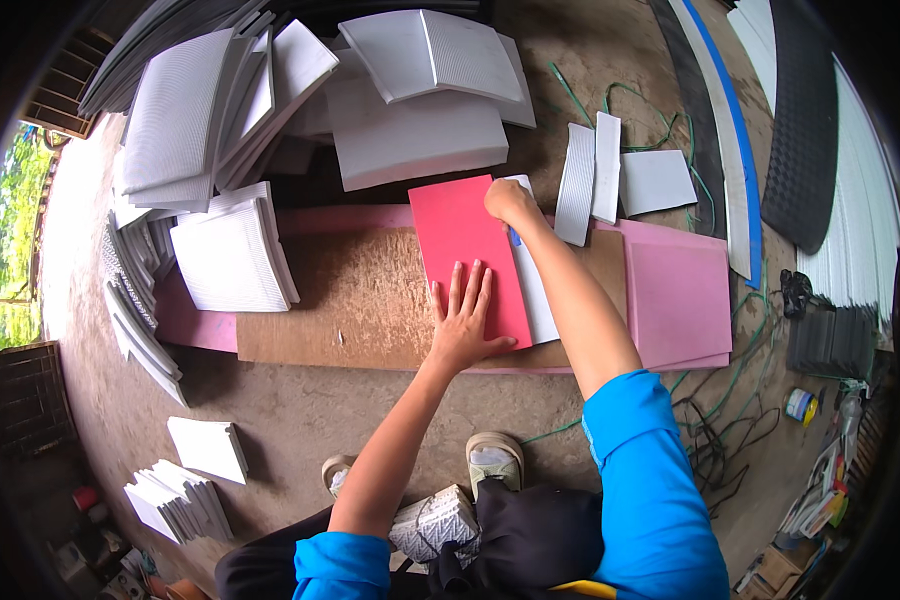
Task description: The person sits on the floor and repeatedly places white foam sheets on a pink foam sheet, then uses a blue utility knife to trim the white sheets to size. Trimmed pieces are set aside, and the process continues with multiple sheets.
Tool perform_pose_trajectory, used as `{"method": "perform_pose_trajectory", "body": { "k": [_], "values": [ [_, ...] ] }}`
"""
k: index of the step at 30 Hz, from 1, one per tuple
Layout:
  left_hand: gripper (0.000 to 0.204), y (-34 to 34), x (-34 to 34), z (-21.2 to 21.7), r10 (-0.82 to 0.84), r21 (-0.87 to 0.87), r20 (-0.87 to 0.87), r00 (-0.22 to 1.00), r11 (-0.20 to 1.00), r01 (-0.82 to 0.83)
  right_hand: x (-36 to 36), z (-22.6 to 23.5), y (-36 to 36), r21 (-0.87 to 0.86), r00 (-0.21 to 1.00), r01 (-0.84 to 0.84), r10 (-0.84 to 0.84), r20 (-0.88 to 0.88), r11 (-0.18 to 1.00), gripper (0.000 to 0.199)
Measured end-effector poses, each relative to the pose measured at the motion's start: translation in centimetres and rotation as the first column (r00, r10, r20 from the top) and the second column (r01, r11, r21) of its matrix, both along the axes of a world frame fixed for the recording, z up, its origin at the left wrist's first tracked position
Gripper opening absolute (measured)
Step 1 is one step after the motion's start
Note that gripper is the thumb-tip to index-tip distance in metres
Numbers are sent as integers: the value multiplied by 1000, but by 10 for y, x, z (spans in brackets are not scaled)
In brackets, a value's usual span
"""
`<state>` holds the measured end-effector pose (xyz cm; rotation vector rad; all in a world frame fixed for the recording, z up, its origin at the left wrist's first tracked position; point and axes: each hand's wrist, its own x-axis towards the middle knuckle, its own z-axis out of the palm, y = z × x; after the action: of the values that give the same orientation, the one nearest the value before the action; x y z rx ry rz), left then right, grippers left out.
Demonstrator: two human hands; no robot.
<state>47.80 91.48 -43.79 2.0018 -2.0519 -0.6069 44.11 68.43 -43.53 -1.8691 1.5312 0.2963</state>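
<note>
A red rectangular sheet (462,225) lies at a slant over a white foam-like sheet (542,318), which shows along its right side. My left hand (462,325) is open on the lower part of the red sheet, palm down with fingers spread. At the red sheet's upper right edge, my right hand (510,203) is closed in a fist. What it grips, if anything, is hidden. A small blue patch (515,238) shows just below that fist, too small to name. Both sheets rest on a worn brown board (320,285).
Pink sheets (678,295) lie around the board. Stacks of white foam sheets (420,135) stand at the back and left, with smaller white pieces (210,447) on the floor. Thin strips (575,185) lie right of my fist. Green cord (710,405) tangles at the right, near a small tub (800,405).
</note>
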Motion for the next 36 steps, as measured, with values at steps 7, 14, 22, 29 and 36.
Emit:
{"method": "perform_pose_trajectory", "body": {
  "k": [7,14,22,29,36],
  "values": [
    [113,3,-1,3,36,-35,-5,999,999,-36,-15,14,19,233,998,-16,31,-59,972,27],
    [117,-4,-7,4,26,93,20,999,995,-27,-82,16,110,203,1000,14,-17,15,979,28],
    [116,-1,-7,0,52,24,5,999,998,-53,-159,25,243,-63,998,10,-6,59,998,35],
    [107,4,3,0,96,-18,26,995,995,-95,-166,62,193,-43,984,140,-135,116,989,35],
    [83,-25,-42,21,435,-17,-52,899,900,-436,-138,-14,131,-348,872,410,-250,422,843,39]
  ]
}}
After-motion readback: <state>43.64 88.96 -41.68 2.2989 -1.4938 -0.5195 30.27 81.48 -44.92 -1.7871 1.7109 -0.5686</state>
